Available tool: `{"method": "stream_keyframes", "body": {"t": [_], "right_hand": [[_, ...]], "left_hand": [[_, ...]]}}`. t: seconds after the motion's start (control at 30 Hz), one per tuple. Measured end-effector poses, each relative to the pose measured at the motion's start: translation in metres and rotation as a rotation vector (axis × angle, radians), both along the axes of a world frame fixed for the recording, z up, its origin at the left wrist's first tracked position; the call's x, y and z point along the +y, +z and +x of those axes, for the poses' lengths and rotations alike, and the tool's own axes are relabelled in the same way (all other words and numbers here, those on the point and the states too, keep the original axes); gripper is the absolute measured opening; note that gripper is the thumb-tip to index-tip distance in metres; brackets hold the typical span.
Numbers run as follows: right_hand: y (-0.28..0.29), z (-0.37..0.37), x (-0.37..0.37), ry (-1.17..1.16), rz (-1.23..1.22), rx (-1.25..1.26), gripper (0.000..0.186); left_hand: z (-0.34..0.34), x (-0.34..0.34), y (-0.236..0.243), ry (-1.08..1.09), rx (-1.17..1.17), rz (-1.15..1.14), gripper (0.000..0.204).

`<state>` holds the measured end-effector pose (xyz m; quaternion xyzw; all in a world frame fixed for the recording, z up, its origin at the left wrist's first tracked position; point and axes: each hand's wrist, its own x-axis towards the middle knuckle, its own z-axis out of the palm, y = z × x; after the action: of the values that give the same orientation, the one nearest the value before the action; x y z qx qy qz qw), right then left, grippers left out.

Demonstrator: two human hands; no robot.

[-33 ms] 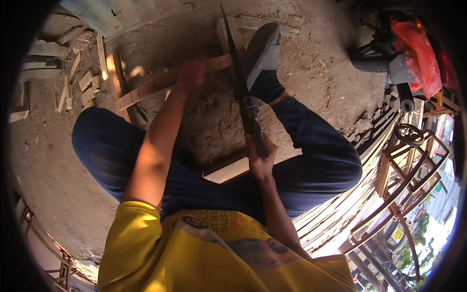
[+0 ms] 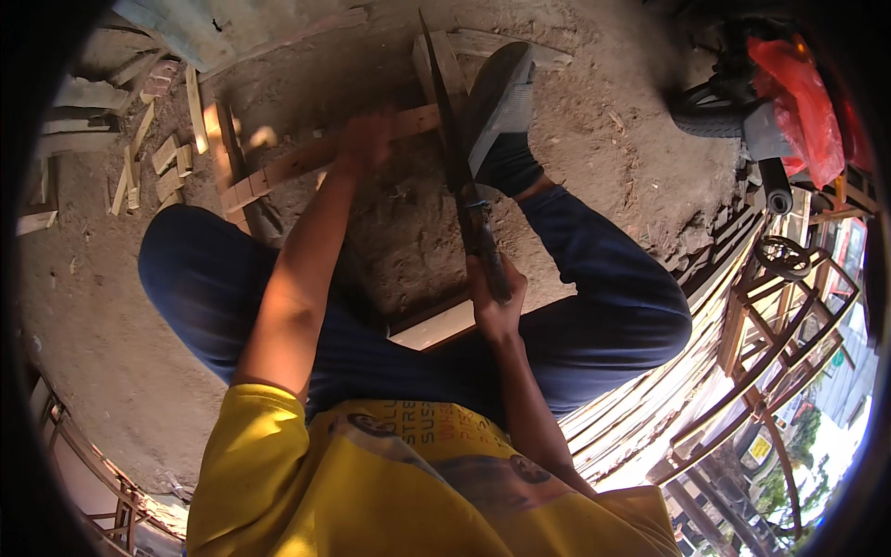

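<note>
My right hand [image 2: 499, 295] is wrapped round the dark handle of a handsaw [image 2: 452, 139]. Its long, tapering blade shows nearly edge-on and points away from me, crossing at the right end of a wooden slat [image 2: 297, 162]. Over that slat lies my left hand [image 2: 365, 144], left of the blade; it seems to grip the wood, though its fingers are blurred and in shade. Dark lines mark the slat near its left end. Just right of the blade is my shoe [image 2: 501, 102].
Under the slat's left end lies another timber [image 2: 221, 148]. Short wood offcuts [image 2: 172, 162] are scattered at far left. A wood block [image 2: 436, 70] sits beyond the blade. To the right stand a wheel [image 2: 710, 116], a red plastic bag [image 2: 803, 121], stacked wood strips [image 2: 640, 399] and a frame [image 2: 752, 371].
</note>
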<state>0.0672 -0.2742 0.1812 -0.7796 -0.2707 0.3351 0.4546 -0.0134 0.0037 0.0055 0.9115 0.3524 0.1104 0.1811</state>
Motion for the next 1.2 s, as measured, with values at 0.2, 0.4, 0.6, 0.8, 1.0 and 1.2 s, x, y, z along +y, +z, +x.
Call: {"method": "stream_keyframes", "body": {"t": [0.2,0.4,0.6,0.8,1.0,1.2], "right_hand": [[-0.007,0.001,0.014,0.044,0.018,0.025,0.017],[-0.007,0.010,0.026,0.072,-0.071,0.040,0.018],[0.018,0.007,0.021,0.074,-0.145,0.006,0.017],[0.034,0.004,0.007,0.079,-0.094,-0.033,0.018],[0.017,0.020,0.050,0.151,-0.158,0.094,0.020],[0.040,0.008,0.019,0.159,-0.170,0.012,0.015]], "left_hand": [[0.002,0.012,0.009,-0.056,0.232,-0.058,0.052],[0.012,0.026,0.016,-0.020,0.288,-0.139,0.052],[0.014,0.020,0.024,0.013,0.268,-0.213,0.049],[0.011,0.021,0.025,0.004,0.223,-0.176,0.048],[0.010,0.019,0.027,0.007,0.204,-0.190,0.048],[0.006,0.024,0.008,-0.008,0.176,-0.134,0.044]]}}
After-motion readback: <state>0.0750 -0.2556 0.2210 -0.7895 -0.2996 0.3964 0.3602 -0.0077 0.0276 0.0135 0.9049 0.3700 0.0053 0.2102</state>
